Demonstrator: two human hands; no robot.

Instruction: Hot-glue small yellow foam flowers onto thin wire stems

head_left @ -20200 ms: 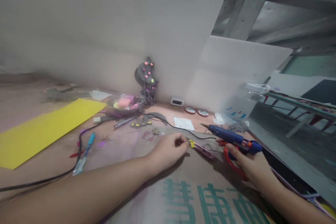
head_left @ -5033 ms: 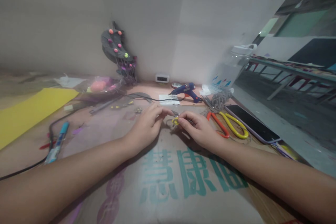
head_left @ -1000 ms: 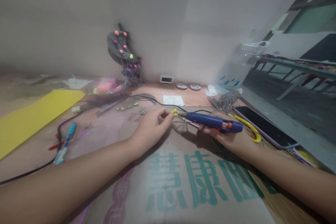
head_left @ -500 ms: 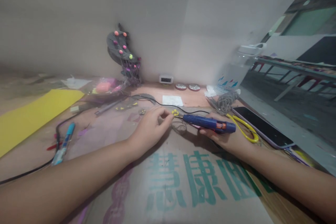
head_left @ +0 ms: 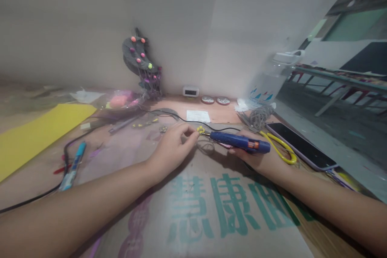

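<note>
Glue gun (head_left: 242, 142): in front of the white card (head_left: 198, 116) and to its right; the long axis runs crosswise, rear end right and slightly nearer the person.
Nozzle (head_left: 206, 134): points left, at the flower; I cannot tell whether they touch.
Flower (head_left: 200, 129): small, yellow, just in front of the card.
Left hand (head_left: 173, 141): in front of the card and to its left, thumb and forefinger pinching the flower's edge.
Right hand (head_left: 255, 158): in front of the card, farther right, gripping the gun by its handle, mostly hidden.
Phone (head_left: 302, 146): well right of the card, screen up.
Tins (head_left: 223, 100): a pair, behind the card and to its right.
Five seconds earlier: the gun lay at the card's right edge, nozzle also left, while both hands were at the flower; now it is in hand, nearer the person, and both tins show.
Half a second earlier: nearly the same pose.
</note>
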